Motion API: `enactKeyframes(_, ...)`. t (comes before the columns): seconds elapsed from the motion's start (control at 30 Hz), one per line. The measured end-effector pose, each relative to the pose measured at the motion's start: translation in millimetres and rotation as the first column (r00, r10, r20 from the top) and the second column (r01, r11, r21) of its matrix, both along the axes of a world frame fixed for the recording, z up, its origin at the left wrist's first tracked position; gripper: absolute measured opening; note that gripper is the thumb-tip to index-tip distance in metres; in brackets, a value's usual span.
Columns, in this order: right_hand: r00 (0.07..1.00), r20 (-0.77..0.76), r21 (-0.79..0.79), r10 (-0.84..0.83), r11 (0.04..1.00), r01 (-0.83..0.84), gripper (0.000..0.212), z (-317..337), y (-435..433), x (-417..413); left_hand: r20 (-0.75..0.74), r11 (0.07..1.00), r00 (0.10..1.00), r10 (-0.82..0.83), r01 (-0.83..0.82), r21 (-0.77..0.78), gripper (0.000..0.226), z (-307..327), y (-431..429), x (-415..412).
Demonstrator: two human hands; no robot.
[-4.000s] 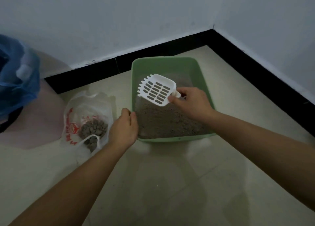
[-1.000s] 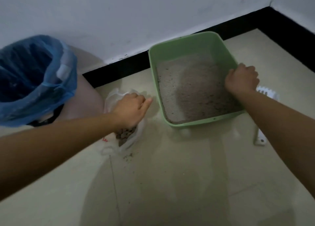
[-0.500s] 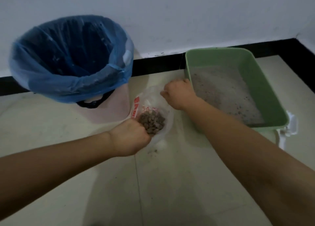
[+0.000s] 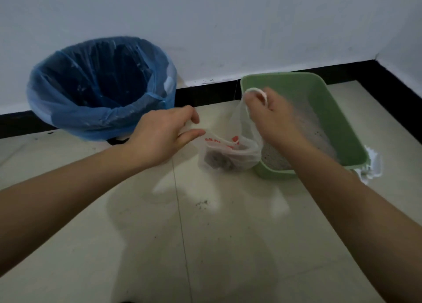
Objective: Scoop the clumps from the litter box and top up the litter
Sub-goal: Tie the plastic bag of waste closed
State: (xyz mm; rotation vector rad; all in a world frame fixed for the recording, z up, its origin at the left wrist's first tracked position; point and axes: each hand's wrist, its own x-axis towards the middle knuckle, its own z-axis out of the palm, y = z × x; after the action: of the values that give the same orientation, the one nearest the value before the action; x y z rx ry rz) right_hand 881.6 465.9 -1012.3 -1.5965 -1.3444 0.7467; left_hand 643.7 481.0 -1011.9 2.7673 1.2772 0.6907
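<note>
A clear plastic bag [image 4: 230, 154] with red print hangs just off the floor, with dark grey clumps in its bottom. My left hand [image 4: 159, 136] pinches the bag's left handle between thumb and fingers. My right hand [image 4: 271, 115] grips the right handle, raised higher. Behind my right hand stands the green litter box [image 4: 331, 110] with pale litter inside. The white scoop [image 4: 372, 165] lies on the floor at the box's right side, mostly hidden.
A bin lined with a blue bag [image 4: 102, 88] stands open at the left against the white wall. A black skirting [image 4: 205, 94] runs along the wall. A few litter crumbs [image 4: 202, 203] lie on the tiled floor.
Both hands have taken the bag's handles and lifted it off the floor. Four seconds ago my right hand held the scoop over the box; the scoop now lies beside the box.
</note>
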Motion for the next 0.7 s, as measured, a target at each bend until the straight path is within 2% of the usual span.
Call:
enactKeyframes(0.03,1.0,-0.016,-0.106,0.0,0.994,-0.002,0.026,-11.9,-1.4,7.2,-0.014,0.999,1.0,0.001,-0.002,-0.055,0.026,-3.3,1.5,0.5)
enactKeyframes(0.1,0.987,-0.15,-0.186,-0.061,0.982,0.032,0.026,-28.1,-5.3,20.4,0.125,0.979,0.988,0.086,-0.061,-0.194,0.025,-10.7,0.7,3.5)
enactKeyframes(0.17,0.974,-0.212,-0.154,-0.081,0.987,0.049,0.044,-34.1,-13.1,30.3,0.291,0.941,0.929,0.228,-0.134,-0.31,0.048,-19.2,-6.0,8.1)
enactKeyframes(0.27,0.999,-0.016,-0.19,0.043,0.981,-0.045,0.09,-48.1,-25.4,42.1,0.35,0.864,0.849,0.396,-0.216,-0.454,0.096,-36.8,-20.3,14.4)
enactKeyframes(0.37,0.953,0.219,-0.252,0.21,0.955,-0.153,0.111,-67.2,-35.0,48.1,0.395,0.752,0.715,0.577,-0.276,-0.599,0.116,-62.6,-26.9,15.7)
enactKeyframes(0.43,0.924,0.294,-0.262,0.246,0.95,-0.169,0.111,-79.1,-37.2,48.1,0.414,0.702,0.647,0.64,-0.274,-0.657,0.119,-75.0,-30.7,18.2)
enactKeyframes(0.5,0.926,0.288,-0.251,0.243,0.953,-0.172,0.109,-82.9,-36.7,45.8,0.4,0.612,0.566,0.721,-0.251,-0.75,0.122,-82.1,-33.7,22.8)
enactKeyframes(0.63,0.941,0.259,-0.174,0.219,0.969,-0.178,0.098,-81.5,-27.1,38.2,0.244,0.331,0.407,0.88,-0.158,-0.93,0.141,-90.3,-31.8,23.2)
enactKeyframes(0.7,0.942,0.257,-0.129,0.217,0.973,-0.189,0.096,-84.6,-18.5,33.8,0.161,0.214,0.406,0.9,-0.088,-0.973,0.141,-95.5,-28.7,20.2)
